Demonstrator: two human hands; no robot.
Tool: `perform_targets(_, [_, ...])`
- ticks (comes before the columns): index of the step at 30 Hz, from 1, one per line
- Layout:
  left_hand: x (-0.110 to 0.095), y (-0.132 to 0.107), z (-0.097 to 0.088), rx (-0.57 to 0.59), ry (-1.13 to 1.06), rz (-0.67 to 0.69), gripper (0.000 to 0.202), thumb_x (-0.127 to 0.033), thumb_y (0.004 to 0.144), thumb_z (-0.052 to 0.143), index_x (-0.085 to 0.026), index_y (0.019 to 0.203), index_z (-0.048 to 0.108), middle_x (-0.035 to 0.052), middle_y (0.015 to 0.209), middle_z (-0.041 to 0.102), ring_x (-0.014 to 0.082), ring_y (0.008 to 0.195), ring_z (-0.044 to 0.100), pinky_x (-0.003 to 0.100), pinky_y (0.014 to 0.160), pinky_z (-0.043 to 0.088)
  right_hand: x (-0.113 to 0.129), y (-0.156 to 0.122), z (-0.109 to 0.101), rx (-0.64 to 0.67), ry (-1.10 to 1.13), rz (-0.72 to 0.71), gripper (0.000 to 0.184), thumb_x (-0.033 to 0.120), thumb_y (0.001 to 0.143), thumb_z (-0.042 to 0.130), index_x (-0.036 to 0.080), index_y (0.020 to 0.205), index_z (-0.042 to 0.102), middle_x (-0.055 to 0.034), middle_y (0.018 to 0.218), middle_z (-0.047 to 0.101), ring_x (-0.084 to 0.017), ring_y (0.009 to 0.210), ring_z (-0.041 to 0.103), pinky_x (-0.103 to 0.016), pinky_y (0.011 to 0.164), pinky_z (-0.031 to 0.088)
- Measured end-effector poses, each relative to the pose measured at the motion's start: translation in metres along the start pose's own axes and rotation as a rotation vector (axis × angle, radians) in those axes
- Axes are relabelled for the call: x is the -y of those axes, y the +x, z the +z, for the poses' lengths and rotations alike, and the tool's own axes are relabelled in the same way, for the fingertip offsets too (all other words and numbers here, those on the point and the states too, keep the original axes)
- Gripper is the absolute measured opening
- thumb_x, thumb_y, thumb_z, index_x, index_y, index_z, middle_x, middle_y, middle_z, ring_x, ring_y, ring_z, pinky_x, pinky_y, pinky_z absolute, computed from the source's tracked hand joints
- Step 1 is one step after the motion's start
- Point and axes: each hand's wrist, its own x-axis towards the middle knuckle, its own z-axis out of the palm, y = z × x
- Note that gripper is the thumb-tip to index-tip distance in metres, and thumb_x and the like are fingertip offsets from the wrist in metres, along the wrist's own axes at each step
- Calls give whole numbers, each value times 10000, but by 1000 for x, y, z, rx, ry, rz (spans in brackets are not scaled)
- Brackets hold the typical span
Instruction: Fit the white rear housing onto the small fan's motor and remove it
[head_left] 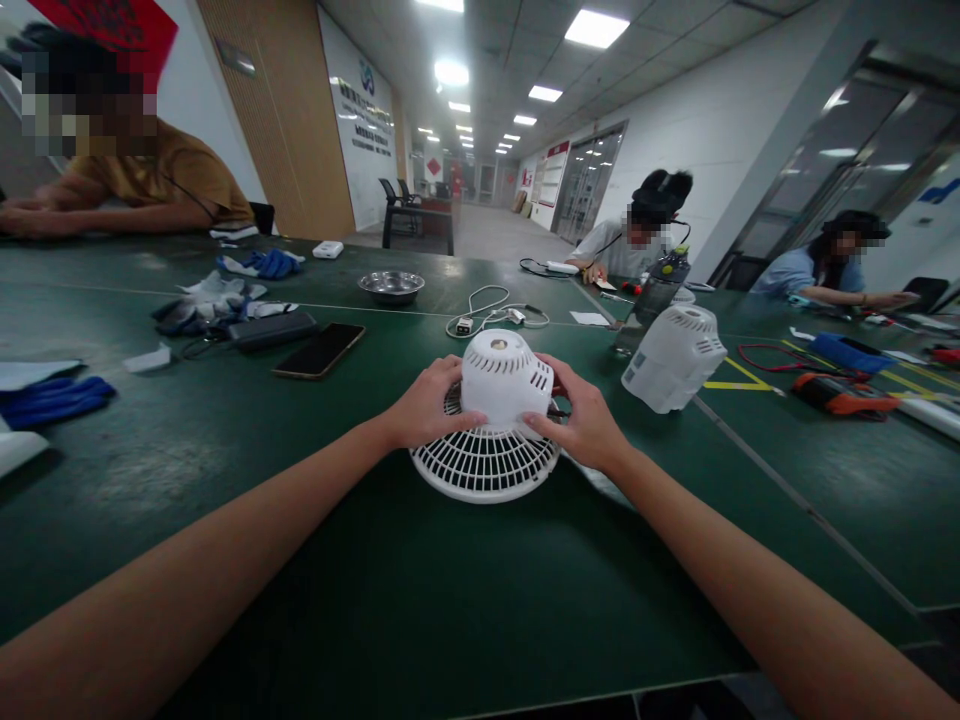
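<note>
A white fan head (487,465) lies grille-down on the green table in front of me, its vented motor cover (496,375) facing up. My left hand (430,405) is wrapped round the left side of the cover, thumb along its lower front. From the right, my right hand (581,410) grips the same cover, its thumb on the front and its fingers round the far side. Both hands' fingertips are partly hidden behind the cover. Behind the fan, a white cable (499,310) with a plug lies loosely coiled.
A white plastic housing (673,358) and a dark bottle (651,300) stand at right. A multimeter (840,395) lies farther right. To the left are a phone (320,351), a black case (274,330), gloves (210,300) and a metal bowl (391,287). Several people sit around the table.
</note>
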Motion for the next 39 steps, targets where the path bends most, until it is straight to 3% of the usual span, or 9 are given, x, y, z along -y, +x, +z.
perform_targets(11, [3, 2, -1, 29, 53, 32, 578, -448, 744, 843, -230, 1261, 703, 139, 1267, 645, 365, 1212, 551, 560, 1103, 387, -1, 1, -3, 47, 81, -7, 710, 366, 816, 788, 310, 1446, 467, -88, 1395, 602, -313, 1230, 618, -584, 1052, 536])
perform_targets(15, [3, 4, -1, 37, 116, 18, 666, -480, 686, 878, -225, 1272, 692, 143, 1293, 640, 378, 1215, 551, 572, 1099, 391, -2, 0, -7, 56, 114, -12, 700, 390, 801, 808, 316, 1415, 480, -88, 1350, 619, -313, 1207, 623, -578, 1018, 549])
perform_targets(20, [-2, 2, -1, -7, 73, 46, 536, -400, 768, 825, -220, 1256, 697, 132, 1279, 684, 349, 1184, 616, 530, 1097, 417, -3, -6, -4, -10, -42, 21, 879, 530, 639, 915, 283, 1369, 494, -69, 1057, 684, -289, 892, 668, -521, 814, 590])
perform_targets(22, [-4, -1, -1, -48, 11, 71, 496, -366, 847, 747, -216, 1312, 667, 132, 1290, 693, 330, 1197, 629, 502, 1099, 426, -1, -9, 0, 15, -7, 39, 956, 549, 686, 883, 303, 1471, 396, -21, 895, 685, -251, 739, 650, -488, 738, 582])
perform_targets(26, [-8, -5, 1, 2, -162, 134, 703, -410, 875, 693, -211, 1514, 478, 143, 1409, 632, 336, 1293, 588, 482, 1135, 404, 7, -12, 8, 119, 99, 27, 939, 506, 856, 731, 316, 1604, 195, 4, 834, 686, -228, 668, 646, -463, 701, 579])
perform_targets(28, [-10, -6, 4, -4, -207, 147, 870, -440, 802, 761, -213, 1560, 399, 155, 1444, 601, 367, 1320, 565, 507, 1159, 375, 9, -11, 8, 141, 115, 26, 946, 458, 868, 703, 315, 1624, 152, 5, 824, 683, -225, 662, 644, -457, 689, 583])
perform_targets(31, [-14, -6, 9, -53, -171, 115, 1058, -433, 620, 896, -209, 1536, 416, 179, 1461, 564, 437, 1358, 511, 561, 1191, 317, 10, -8, 4, 167, 125, 16, 1015, 369, 836, 710, 319, 1637, 89, 10, 812, 684, -222, 659, 642, -439, 669, 584])
perform_targets(34, [-17, -7, 12, -74, -131, 64, 1177, -391, 543, 938, -216, 1559, 369, 186, 1421, 576, 464, 1333, 520, 586, 1177, 332, 11, -7, 2, 182, 121, 21, 1026, 313, 806, 717, 331, 1632, 109, 2, 845, 700, -218, 667, 649, -425, 663, 587])
perform_targets(39, [-17, -5, 11, -27, -5, 170, 1164, -378, 630, 890, -242, 1604, 268, 180, 1496, 527, 430, 1263, 578, 570, 1130, 407, 12, -6, 4, 197, 152, 50, 1015, 252, 762, 731, 352, 1609, 181, -6, 912, 719, -207, 691, 671, -398, 666, 600])
